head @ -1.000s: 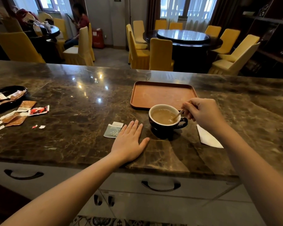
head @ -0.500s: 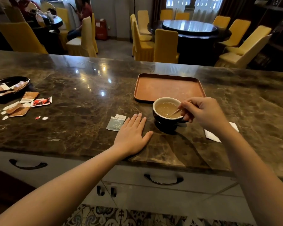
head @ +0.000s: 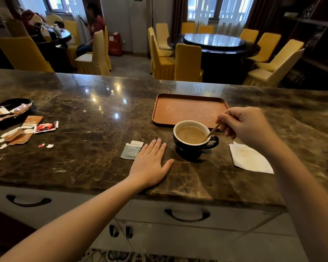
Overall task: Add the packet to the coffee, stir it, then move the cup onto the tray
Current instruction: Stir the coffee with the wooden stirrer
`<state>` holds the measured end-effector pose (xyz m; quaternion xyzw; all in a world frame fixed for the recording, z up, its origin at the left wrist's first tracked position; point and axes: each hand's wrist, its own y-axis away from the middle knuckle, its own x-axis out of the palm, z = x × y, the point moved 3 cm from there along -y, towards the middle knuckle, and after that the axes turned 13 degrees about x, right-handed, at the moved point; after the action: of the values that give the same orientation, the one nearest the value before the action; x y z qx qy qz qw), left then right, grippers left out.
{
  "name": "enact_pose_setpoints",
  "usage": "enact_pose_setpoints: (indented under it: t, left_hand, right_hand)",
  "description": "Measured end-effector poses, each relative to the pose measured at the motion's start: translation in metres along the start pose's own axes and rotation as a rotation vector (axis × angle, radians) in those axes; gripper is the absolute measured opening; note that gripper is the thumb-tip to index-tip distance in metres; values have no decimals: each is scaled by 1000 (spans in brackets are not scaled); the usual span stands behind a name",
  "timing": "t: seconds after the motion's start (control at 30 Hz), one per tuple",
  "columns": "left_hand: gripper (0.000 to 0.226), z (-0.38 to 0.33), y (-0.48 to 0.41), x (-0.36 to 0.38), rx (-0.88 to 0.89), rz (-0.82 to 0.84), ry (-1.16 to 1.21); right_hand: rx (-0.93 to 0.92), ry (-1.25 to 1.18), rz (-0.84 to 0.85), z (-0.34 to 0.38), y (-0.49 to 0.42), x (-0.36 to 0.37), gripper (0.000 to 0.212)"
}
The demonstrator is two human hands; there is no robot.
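Observation:
A black cup (head: 192, 148) with a white inside holds milky coffee and stands on the marble counter, just in front of the brown tray (head: 187, 108). My right hand (head: 246, 125) pinches a thin wooden stir stick (head: 212, 132) whose lower end dips into the coffee at the cup's right side. My left hand (head: 150, 163) lies flat on the counter left of the cup, fingers spread. A torn grey-green packet (head: 132, 149) lies beside its fingertips.
A white napkin (head: 250, 158) lies right of the cup. At far left sit a black dish (head: 9, 108) with sachets and loose torn sachets (head: 25, 129). Yellow chairs and round tables stand beyond the counter; a person sits at the far left table.
My right hand has swung the stir stick around inside the cup, from the middle to the right rim. My left hand stays flat. The camera view shifted slightly.

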<state>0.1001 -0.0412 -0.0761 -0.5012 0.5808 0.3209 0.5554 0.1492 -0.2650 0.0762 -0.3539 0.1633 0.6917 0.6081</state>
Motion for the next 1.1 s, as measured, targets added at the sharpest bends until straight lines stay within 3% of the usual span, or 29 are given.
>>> enact_pose_setpoints:
  t: [0.33,0.5,0.77,1.1]
  left_hand:
    - [72,-2,-1,2,-2,-4,-10]
    - [72,0,0,1,-8,-10,-16]
    - [73,2,0,2,-7,-19,-12]
    - [72,3,-1,2,-6,0,-6]
  right_hand:
    - [-11,-105,-193,-13,2,-9,16]
    - [30,-172,-168,-24,-4,3,18]
    - [130,-341,-301,-43,7,-4,20]
    - [222,-471,-320,-55,28,-13,23]
